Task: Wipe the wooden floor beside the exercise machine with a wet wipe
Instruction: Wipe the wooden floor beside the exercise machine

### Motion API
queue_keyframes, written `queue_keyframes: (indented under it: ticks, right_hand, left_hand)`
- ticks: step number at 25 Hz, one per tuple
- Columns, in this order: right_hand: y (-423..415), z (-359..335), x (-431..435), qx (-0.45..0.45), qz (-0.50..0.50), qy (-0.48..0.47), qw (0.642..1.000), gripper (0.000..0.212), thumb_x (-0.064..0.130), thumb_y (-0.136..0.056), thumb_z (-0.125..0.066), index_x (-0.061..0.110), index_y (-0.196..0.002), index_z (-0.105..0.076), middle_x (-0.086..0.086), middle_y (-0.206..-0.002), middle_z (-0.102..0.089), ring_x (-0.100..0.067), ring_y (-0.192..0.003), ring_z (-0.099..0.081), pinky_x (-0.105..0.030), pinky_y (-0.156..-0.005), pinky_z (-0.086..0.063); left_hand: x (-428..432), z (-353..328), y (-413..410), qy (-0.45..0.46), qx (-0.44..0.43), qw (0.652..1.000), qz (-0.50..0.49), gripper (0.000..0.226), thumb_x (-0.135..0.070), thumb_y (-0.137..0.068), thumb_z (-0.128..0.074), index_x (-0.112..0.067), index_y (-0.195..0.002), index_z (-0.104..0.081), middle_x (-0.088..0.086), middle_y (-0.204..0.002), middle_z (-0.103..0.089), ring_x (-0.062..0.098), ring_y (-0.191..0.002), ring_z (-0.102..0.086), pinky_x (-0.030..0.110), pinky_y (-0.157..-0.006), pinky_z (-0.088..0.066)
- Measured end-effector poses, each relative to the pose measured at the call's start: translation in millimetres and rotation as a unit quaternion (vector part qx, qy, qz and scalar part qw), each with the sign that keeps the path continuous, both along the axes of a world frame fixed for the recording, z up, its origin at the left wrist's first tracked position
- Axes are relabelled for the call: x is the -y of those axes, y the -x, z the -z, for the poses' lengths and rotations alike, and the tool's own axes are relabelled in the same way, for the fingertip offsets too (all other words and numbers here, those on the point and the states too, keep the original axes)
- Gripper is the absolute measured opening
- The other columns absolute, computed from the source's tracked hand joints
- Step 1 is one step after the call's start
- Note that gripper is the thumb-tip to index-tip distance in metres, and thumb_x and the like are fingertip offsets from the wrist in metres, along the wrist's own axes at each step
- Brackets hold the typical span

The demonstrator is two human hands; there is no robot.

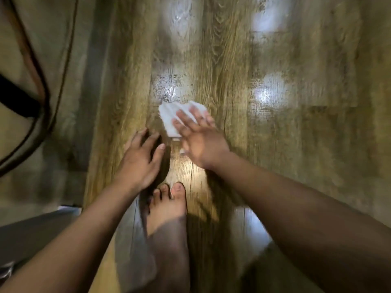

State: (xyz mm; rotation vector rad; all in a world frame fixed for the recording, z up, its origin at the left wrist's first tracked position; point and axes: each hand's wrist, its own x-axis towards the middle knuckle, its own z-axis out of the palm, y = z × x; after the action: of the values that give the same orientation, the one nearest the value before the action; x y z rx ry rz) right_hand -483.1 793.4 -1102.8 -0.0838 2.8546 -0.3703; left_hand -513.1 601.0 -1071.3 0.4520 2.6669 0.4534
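Observation:
A white wet wipe (169, 116) lies flat on the wooden floor (232, 81) in the middle of the head view. My right hand (198, 140) presses on the wipe with its fingers spread over the wipe's near right part; the hand is blurred by motion. My left hand (140, 161) rests on the floor just left of it, fingers apart, holding nothing. The floor boards shine with wet patches beyond the wipe. The exercise machine's grey base (42, 225) shows at the lower left.
My bare foot (167, 210) stands on the floor right below both hands. At the left lies a beige mat or cover (42, 60) with a dark cord (45, 102) curving across it. Open floor stretches ahead and to the right.

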Motion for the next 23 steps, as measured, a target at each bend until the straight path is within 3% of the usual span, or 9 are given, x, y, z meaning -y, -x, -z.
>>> queue_keyframes:
  ticks: [3,7,9,11,13,15,18,21,23]
  right_hand:
    - [-83.4,8.3,-120.8,-0.02,0.121,-0.073,0.99,0.062,0.039,-0.099,-0.023,0.026,-0.156,-0.003,0.001,-0.165,0.003,-0.029,-0.152,0.011,-0.046,-0.121,0.007]
    - [-221.1,17.2,-307.6,0.135,0.346,-0.141,0.918,0.073,0.046,-0.095,-0.006,0.008,-0.149,-0.037,-0.016,-0.162,-0.021,-0.034,-0.152,-0.007,-0.061,-0.119,-0.006]
    - [-225.9,24.8,-330.9,0.138,0.435,-0.114,0.883,0.079,0.049,-0.087,-0.005,0.008,-0.148,-0.035,-0.017,-0.16,-0.025,-0.037,-0.15,-0.011,-0.064,-0.117,-0.009]
    - [-181.9,24.4,-271.3,0.091,0.47,-0.114,0.871,0.076,0.044,-0.086,-0.01,0.007,-0.149,-0.034,-0.02,-0.159,-0.025,-0.044,-0.146,-0.018,-0.066,-0.115,-0.013]
    - [-126.4,16.2,-161.1,0.021,0.374,-0.103,0.922,0.069,0.039,-0.09,-0.021,0.011,-0.152,-0.03,-0.019,-0.162,-0.02,-0.048,-0.146,-0.017,-0.064,-0.116,-0.015]
    - [-70.2,8.3,-44.0,0.013,0.208,-0.045,0.977,0.07,0.036,-0.093,-0.031,0.021,-0.158,-0.011,-0.009,-0.166,0.0,-0.043,-0.15,0.007,-0.065,-0.118,0.004]
    - [-14.6,-3.3,82.4,0.066,-0.009,0.025,0.997,0.079,0.039,-0.094,-0.042,0.022,-0.158,0.001,-0.003,-0.166,0.007,-0.026,-0.149,0.023,-0.049,-0.115,0.027]
    - [-9.2,-5.0,61.6,0.007,-0.056,0.012,0.998,0.075,0.043,-0.094,-0.042,0.024,-0.158,-0.007,0.001,-0.166,-0.003,-0.019,-0.152,0.013,-0.042,-0.121,0.016]
    - [-29.6,-2.9,1.8,-0.008,-0.012,0.001,1.0,0.067,0.044,-0.093,-0.035,0.03,-0.156,-0.016,0.004,-0.166,-0.005,-0.022,-0.153,0.007,-0.045,-0.123,0.009]
  left_hand:
    - [-0.1,2.2,1.9,0.021,0.005,1.0,0.004,0.066,-0.06,-0.093,-0.03,-0.02,-0.141,-0.052,0.016,-0.155,-0.034,0.033,-0.147,-0.02,0.04,-0.122,-0.012]
    - [-6.4,5.8,6.4,0.005,-0.017,1.0,-0.01,0.074,-0.063,-0.088,-0.024,-0.015,-0.132,-0.061,0.02,-0.148,-0.043,0.037,-0.142,-0.029,0.044,-0.12,-0.017]
    - [-12.0,9.5,8.9,0.007,-0.034,0.999,-0.009,0.078,-0.065,-0.087,-0.02,-0.014,-0.127,-0.064,0.02,-0.146,-0.045,0.038,-0.14,-0.032,0.046,-0.119,-0.018]
    - [-16.4,10.1,10.9,0.017,-0.026,1.0,-0.002,0.078,-0.067,-0.087,-0.018,-0.017,-0.128,-0.063,0.016,-0.148,-0.044,0.038,-0.14,-0.031,0.051,-0.117,-0.02]
    - [-20.2,7.7,12.4,0.021,-0.014,1.0,-0.005,0.075,-0.068,-0.087,-0.02,-0.023,-0.135,-0.057,0.01,-0.154,-0.038,0.039,-0.142,-0.026,0.058,-0.115,-0.021]
    - [-26.0,5.5,11.6,0.026,0.001,0.999,-0.028,0.068,-0.067,-0.089,-0.026,-0.03,-0.143,-0.047,0.004,-0.16,-0.025,0.037,-0.145,-0.017,0.061,-0.116,-0.016]
    - [-25.9,5.0,8.2,0.014,0.009,0.998,-0.063,0.074,-0.07,-0.085,-0.024,-0.033,-0.147,-0.039,0.004,-0.163,-0.018,0.033,-0.147,-0.015,0.059,-0.117,-0.015]
    - [-22.4,6.1,13.7,0.002,0.003,0.998,-0.056,0.082,-0.076,-0.082,-0.018,-0.032,-0.147,-0.039,0.009,-0.162,-0.021,0.034,-0.147,-0.018,0.057,-0.117,-0.017]
    - [-26.3,3.7,10.0,0.033,0.014,0.998,-0.048,0.077,-0.076,-0.086,-0.02,-0.034,-0.148,-0.039,0.006,-0.163,-0.018,0.035,-0.148,-0.013,0.059,-0.118,-0.014]
